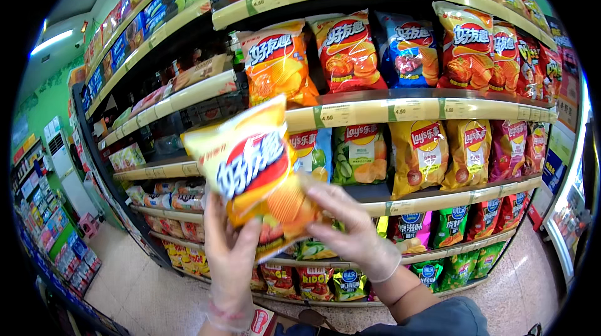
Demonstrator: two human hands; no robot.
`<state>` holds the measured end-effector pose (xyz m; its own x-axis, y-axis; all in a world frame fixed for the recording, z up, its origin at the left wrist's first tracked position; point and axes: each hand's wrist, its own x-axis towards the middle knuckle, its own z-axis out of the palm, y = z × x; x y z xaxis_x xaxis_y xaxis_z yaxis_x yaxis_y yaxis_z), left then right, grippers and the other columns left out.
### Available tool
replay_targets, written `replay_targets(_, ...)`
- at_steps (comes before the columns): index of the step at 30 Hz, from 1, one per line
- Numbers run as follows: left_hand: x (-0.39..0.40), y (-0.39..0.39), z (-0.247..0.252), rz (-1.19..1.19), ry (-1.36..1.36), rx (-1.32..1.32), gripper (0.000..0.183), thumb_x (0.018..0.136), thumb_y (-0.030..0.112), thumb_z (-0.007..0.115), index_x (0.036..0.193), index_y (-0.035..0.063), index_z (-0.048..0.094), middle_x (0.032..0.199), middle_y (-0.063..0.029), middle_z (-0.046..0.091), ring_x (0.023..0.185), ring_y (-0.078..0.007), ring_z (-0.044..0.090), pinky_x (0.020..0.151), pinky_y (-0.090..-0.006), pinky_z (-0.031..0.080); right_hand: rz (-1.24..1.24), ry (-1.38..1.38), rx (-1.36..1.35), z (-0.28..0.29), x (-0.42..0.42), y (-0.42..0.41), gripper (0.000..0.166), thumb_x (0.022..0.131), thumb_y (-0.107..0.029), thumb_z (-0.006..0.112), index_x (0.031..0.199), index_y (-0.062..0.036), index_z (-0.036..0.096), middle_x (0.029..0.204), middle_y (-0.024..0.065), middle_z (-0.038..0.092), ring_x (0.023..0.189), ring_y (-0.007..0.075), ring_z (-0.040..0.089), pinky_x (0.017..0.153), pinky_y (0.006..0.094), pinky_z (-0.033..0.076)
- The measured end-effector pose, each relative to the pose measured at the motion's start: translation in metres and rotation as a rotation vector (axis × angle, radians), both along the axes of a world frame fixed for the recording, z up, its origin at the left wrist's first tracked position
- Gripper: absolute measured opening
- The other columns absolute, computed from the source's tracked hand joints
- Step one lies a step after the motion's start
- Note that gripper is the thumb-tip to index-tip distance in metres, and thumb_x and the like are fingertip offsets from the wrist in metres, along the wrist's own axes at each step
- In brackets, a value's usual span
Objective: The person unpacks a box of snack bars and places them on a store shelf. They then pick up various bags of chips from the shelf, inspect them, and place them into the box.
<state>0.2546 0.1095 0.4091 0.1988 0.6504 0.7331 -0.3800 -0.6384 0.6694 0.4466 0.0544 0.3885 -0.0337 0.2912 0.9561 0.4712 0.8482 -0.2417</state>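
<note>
A yellow and orange potato chip bag (256, 162) is held tilted in front of the shelves, its printed front towards me and slightly blurred. My left hand (230, 247) grips its lower left side, the thumb across the front. On the lower right side, my right hand (350, 230) grasps the bag's edge. Both hands wear thin clear gloves. Behind the bag, an orange chip bag (277, 61) stands upright on the shelf level with my view. Beside it are a red chip bag (347, 52) and a blue chip bag (408, 52), with gaps between them.
A shelf edge (361, 113) with price labels runs behind the bag. Lay's bags (420, 155) fill part of the shelf below. Side shelves (155, 110) with packaged snacks stand at left. Below my hands, a carton (262, 321) rests near the floor (155, 298).
</note>
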Motion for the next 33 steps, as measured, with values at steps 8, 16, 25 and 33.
replay_targets(8,0.07,0.024,0.109,-0.349,0.212,0.063,0.081,0.096,0.015,0.066,0.154,-0.0057,0.013,0.143,-0.0171,0.047,0.116,-0.0167,0.056,0.098,-0.0288,0.046,-0.143,0.15,0.127,0.09,0.054,-0.015,0.053,0.086,0.005,0.067,0.136,-0.0079,0.059,0.131,0.0114,0.061,0.114,0.0165,0.06,0.092,0.0261,0.049)
replay_targets(16,0.101,0.053,0.157,-0.392,0.509,0.252,0.104,0.086,0.014,0.078,0.157,0.0005,0.003,0.125,-0.0151,0.06,0.107,-0.0155,0.059,0.091,-0.0278,0.05,-0.202,0.195,0.024,0.14,0.107,-0.006,0.047,0.089,-0.005,0.069,0.135,-0.0075,0.06,0.122,0.0082,0.064,0.102,0.0114,0.061,0.09,0.0261,0.049)
replay_targets(25,0.149,0.095,0.168,-0.056,0.463,0.466,0.081,0.087,-0.001,0.066,0.156,0.0034,0.022,0.116,-0.0131,0.064,0.097,-0.0169,0.062,0.087,-0.0295,0.05,-0.575,0.096,-0.115,0.176,0.13,0.014,0.052,0.091,-0.002,0.063,0.141,-0.0113,0.054,0.121,0.0042,0.066,0.102,0.0079,0.06,0.091,0.0257,0.05)
replay_targets(33,0.168,0.113,0.16,0.173,0.5,0.628,0.079,0.088,-0.009,0.059,0.157,0.0068,0.022,0.126,-0.0133,0.062,0.103,-0.0132,0.063,0.089,-0.0254,0.049,-0.911,-0.071,-0.011,0.168,0.135,0.024,0.06,0.088,-0.003,0.061,0.142,-0.0283,0.052,0.122,0.0154,0.066,0.108,0.0332,0.065,0.093,0.036,0.051)
